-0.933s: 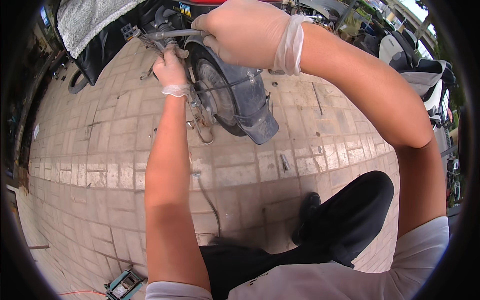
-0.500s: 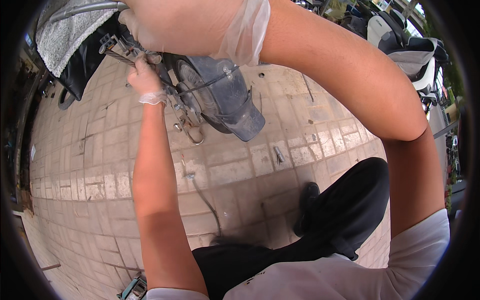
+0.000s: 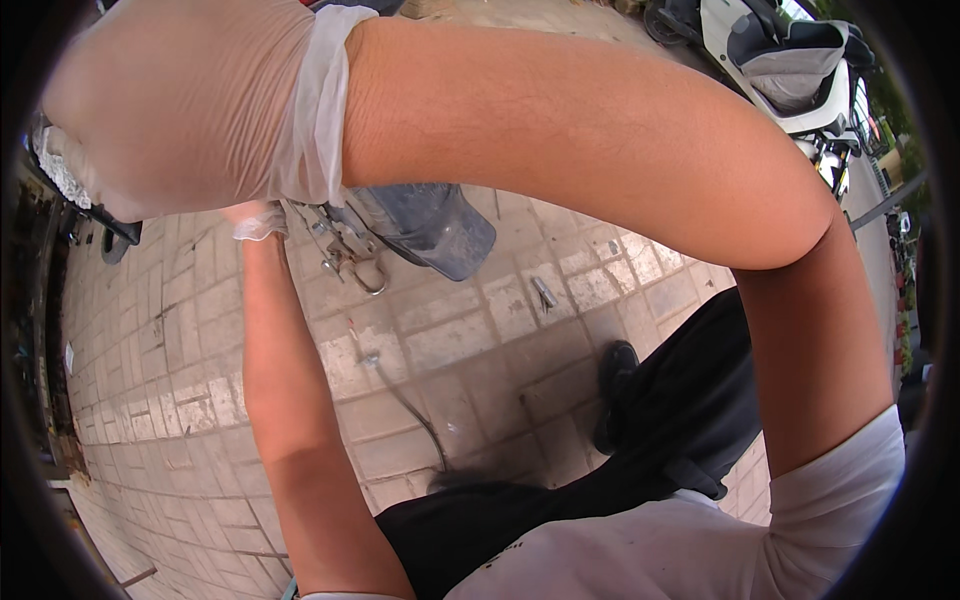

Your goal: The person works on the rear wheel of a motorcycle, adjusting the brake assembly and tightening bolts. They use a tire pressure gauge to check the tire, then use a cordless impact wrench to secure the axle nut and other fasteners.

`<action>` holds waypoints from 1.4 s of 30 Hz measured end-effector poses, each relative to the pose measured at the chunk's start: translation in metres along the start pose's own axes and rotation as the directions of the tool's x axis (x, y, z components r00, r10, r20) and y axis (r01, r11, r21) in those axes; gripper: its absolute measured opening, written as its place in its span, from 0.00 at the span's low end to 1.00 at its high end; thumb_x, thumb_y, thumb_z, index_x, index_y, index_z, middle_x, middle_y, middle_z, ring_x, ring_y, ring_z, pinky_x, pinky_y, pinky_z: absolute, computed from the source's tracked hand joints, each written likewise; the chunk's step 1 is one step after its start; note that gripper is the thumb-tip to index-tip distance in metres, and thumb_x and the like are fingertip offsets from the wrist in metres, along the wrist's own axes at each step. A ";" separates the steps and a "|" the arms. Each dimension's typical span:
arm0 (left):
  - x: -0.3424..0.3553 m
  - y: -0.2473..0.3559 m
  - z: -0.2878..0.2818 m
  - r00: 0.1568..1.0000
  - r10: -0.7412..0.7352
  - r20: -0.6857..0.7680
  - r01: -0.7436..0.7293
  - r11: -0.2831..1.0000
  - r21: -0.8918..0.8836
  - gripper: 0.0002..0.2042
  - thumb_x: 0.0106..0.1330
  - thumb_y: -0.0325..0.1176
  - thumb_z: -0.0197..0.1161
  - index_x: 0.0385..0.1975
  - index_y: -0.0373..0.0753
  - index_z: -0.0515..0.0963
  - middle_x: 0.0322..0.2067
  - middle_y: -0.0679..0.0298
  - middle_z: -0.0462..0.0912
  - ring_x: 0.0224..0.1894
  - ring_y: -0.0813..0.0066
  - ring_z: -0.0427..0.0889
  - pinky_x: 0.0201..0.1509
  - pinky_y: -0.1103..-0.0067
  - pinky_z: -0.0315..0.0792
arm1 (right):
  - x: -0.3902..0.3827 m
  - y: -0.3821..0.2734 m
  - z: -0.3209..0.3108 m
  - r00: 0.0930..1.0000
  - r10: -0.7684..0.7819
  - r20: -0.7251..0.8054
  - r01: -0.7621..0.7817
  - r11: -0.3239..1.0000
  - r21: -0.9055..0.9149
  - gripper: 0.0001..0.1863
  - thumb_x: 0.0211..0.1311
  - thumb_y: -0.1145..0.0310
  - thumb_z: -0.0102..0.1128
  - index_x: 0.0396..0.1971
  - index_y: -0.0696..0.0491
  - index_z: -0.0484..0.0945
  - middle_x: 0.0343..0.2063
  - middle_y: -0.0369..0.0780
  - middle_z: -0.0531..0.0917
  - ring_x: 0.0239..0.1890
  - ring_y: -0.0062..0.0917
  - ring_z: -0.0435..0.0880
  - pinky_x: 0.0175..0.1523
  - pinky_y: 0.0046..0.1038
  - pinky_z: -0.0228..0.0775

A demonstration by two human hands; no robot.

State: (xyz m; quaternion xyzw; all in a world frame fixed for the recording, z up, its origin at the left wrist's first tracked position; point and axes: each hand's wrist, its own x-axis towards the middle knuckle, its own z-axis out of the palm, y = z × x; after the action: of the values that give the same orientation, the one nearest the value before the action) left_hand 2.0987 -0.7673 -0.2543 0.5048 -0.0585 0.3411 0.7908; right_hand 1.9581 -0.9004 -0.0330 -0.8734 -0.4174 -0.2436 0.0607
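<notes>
Two gloved hands reach up toward the dusty grey plastic mudguard (image 3: 425,225) of a scooter parked on the pale brick paving (image 3: 470,320). The right hand (image 3: 175,105), in a thin translucent glove, fills the upper left of the view so near the camera that its fingers cannot be made out; whether it is clenched on anything or released, I cannot tell. The left hand (image 3: 255,218) is almost wholly hidden behind it, only the glove's cuff showing at the wrist, so its grip cannot be told either. Just beside that wrist, a cluster of bare metal brackets and a hooked fitting (image 3: 350,262) hangs at the mudguard's lower edge, above the paving.

As a judgement, the work on the wheel end looks mid-way: the metal fittings hang exposed and loose-looking, and a small grey metal part (image 3: 545,293) lies apart on the bricks, as does a thin dark cable (image 3: 405,400) running toward the person's black trousers (image 3: 690,420). Nothing visible suggests reassembly is complete. A white scooter with a grey seat (image 3: 790,65) stands well apart at the upper right.
</notes>
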 end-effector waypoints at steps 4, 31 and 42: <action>0.004 -0.010 0.003 0.950 0.296 0.102 -0.312 0.867 0.390 0.11 0.60 0.26 0.60 0.38 0.25 0.77 0.34 0.61 0.82 0.36 0.74 0.78 0.40 0.78 0.72 | 0.007 0.000 -0.004 0.941 0.061 0.333 0.009 0.979 -0.202 0.15 0.52 0.69 0.56 0.41 0.52 0.84 0.41 0.42 0.84 0.41 0.35 0.84 0.41 0.39 0.76; -0.197 0.034 -0.329 0.473 -0.818 -0.329 0.310 -0.195 0.931 0.07 0.61 0.35 0.58 0.27 0.38 0.74 0.12 0.69 0.68 0.09 0.80 0.61 0.11 0.77 0.54 | -0.485 0.159 0.212 0.230 0.783 0.578 -0.973 0.203 0.112 0.18 0.49 0.61 0.55 0.33 0.61 0.81 0.27 0.52 0.82 0.35 0.44 0.82 0.43 0.38 0.73; -0.186 -0.014 -0.080 0.155 -0.884 -0.441 0.925 -0.026 0.378 0.22 0.66 0.52 0.53 0.54 0.48 0.74 0.54 0.68 0.76 0.54 0.72 0.70 0.56 0.69 0.63 | -0.270 0.298 0.153 0.655 0.509 0.558 -0.751 0.521 0.406 0.20 0.53 0.58 0.58 0.37 0.60 0.81 0.34 0.52 0.83 0.40 0.45 0.82 0.46 0.39 0.73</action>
State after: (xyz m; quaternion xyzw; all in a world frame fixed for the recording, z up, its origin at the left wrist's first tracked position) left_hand 1.9454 -0.7927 -0.3849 0.6179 0.4171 -0.2407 0.6215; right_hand 2.0978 -1.2339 -0.2663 -0.9246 -0.1217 0.1136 0.3426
